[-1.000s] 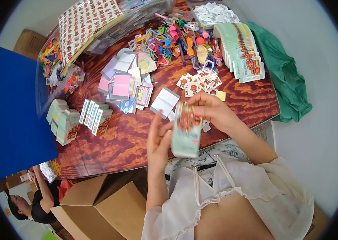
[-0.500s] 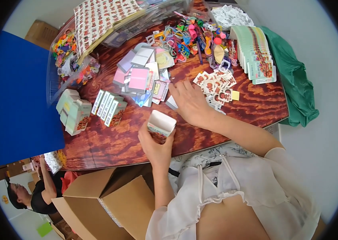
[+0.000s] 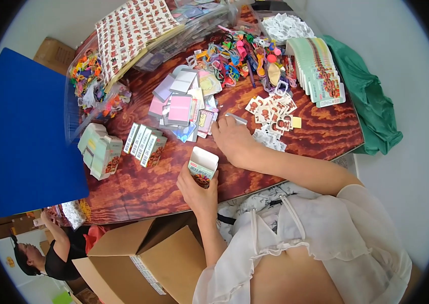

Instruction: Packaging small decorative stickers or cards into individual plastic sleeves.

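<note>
My left hand (image 3: 198,191) is wrapped round a small upright carton (image 3: 203,163), pale green with a colourful printed front. The carton's top is open, showing a white inside. My right hand (image 3: 236,143) is palm down beside it, fingers bent over the table. A small grey-edged pad (image 3: 237,118) sticks out from under that hand; most of it is hidden. Just left of my fingertips lies a heap of small cards and pads (image 3: 180,109) in pink, grey and white. Right of the hand are loose printed stickers (image 3: 275,112) and small white packets (image 3: 269,139).
Flat green cartons (image 3: 318,76) fan out at the far right beside a green bag (image 3: 371,101). Colourful trinkets (image 3: 237,55) are piled at the back. Filled cartons (image 3: 146,145) stand left. An open cardboard box (image 3: 118,243) is below the table edge; another person (image 3: 55,253) sits lower left.
My right hand has drawn slightly nearer me, and its fingers are more bent. The grey-edged pad now shows on the hand's far side. The left hand still holds the carton, tilted a little differently.
</note>
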Available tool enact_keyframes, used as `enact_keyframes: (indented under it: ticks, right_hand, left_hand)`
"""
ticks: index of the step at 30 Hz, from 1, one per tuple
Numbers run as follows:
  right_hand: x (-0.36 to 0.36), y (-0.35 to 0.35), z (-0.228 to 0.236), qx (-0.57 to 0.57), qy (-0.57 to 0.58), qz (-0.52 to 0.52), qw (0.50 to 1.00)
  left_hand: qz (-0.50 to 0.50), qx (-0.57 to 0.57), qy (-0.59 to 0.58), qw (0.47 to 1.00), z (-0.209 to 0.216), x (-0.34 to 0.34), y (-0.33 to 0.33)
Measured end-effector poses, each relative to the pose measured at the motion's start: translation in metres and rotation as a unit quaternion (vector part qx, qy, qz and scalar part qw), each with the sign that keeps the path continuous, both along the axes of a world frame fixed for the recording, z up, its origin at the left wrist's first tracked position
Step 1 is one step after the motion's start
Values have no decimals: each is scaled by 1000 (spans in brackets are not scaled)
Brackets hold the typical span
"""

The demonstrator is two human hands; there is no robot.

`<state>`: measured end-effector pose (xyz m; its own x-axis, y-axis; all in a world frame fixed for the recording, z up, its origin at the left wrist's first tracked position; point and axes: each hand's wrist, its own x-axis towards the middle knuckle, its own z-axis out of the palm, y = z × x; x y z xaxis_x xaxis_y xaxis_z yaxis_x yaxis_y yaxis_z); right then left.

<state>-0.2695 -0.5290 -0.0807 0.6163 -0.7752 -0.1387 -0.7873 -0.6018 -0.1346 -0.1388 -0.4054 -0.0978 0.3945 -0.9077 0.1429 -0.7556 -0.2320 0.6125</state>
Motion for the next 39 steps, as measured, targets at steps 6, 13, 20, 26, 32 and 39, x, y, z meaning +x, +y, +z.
enact_keyframes:
  ticks: [6,13,20,26,32,39]
  right_hand:
    - [-18,10,-7,-18,-90,24,995]
    - [-57,-7,-11,-2,-183,42,982]
    - [-61,-11,2,48,-138,1,989]
    - [-45,4,-4,20,11,26,999]
    - [-38,15,-12,-122,99,71,985]
    - [-59,3,5,42,-75,63,994]
  left_hand:
    - [-6,3,6,1000,1,1,3]
    - [-29,21,2,999,5,-1,2]
    - [-52,34,-4,998,8,-6,-5]
    - [-57,36,-12,998,6,-7,-8]
    - [-65,33,-9,997,5,-6,-7]
    - [-55,20,-4,998,8,-4,-4]
